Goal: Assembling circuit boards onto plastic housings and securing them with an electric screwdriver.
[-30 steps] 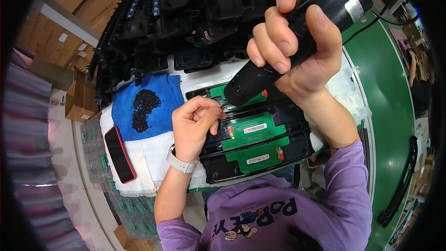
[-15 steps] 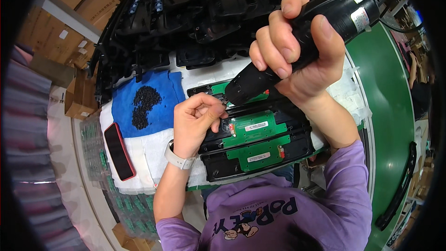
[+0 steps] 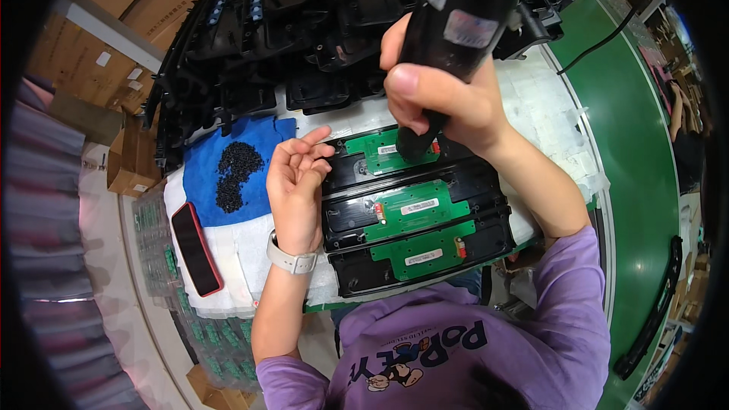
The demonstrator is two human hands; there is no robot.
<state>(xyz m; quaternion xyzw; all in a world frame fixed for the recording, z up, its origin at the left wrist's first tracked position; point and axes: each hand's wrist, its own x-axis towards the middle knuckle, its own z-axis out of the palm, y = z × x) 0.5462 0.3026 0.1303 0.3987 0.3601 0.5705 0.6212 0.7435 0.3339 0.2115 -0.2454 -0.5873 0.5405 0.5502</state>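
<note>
The right hand (image 3: 444, 99) is wrapped tight around a black, cylindrical electric screwdriver (image 3: 456, 23), which has swung from a slant a moment ago to nearly upright. Its tip now presses on the topmost green circuit board (image 3: 383, 150), likely seating a screw there. The left hand (image 3: 295, 182) stays half curled and open beside that board, fingertips (image 3: 323, 153) at its left end, gripping nothing that can be seen. Three long black plastic housings (image 3: 414, 220) lie stacked side by side on the white-padded bench (image 3: 543, 106), each carrying a green board. To the left, a blue cloth (image 3: 201, 175) holds a heap of small black screws (image 3: 235, 175), with a red-edged phone (image 3: 196, 249) below it.
</note>
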